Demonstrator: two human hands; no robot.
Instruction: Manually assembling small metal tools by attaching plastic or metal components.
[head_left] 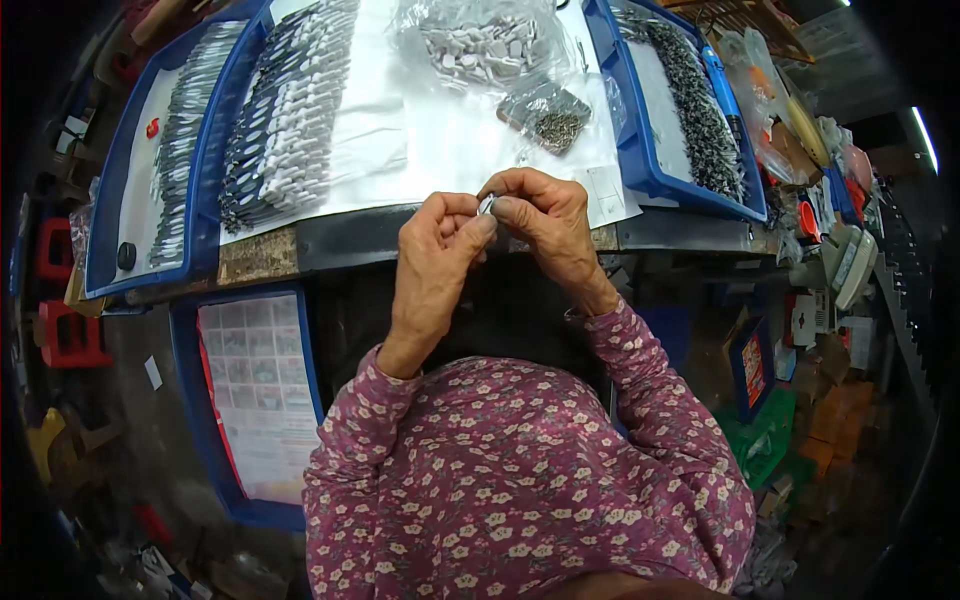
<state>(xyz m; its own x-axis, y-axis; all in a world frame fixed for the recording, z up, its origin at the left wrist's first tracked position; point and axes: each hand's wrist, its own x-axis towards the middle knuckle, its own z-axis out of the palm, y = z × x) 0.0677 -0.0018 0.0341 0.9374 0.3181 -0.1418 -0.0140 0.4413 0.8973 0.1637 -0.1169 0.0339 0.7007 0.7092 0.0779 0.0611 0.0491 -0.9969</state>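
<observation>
Metal piece (487, 205) pinched by both hands (left hand (437, 243), right hand (543, 222)), bagged parts (545, 115) beyond.

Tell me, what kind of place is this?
Probably a small assembly workshop. Blue trays hold rows of identical little parts, clear bags hold loose pieces, and both hands, left and right, pinch one small metal piece.

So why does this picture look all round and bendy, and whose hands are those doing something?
A small wide-angle camera worn on a person's head took it, looking down, and that lens bends straight edges. There is no machine here. The left hand and right hand belong to that person, in flowery purple sleeves. Together their fingertips pinch a tiny shiny metal piece; it is too small to tell what it is. On the white-covered worktable lie blue plastic trays with rows of small dark and white parts, a clear plastic bag of white pieces, and a smaller bag of grey metal bits.
</observation>
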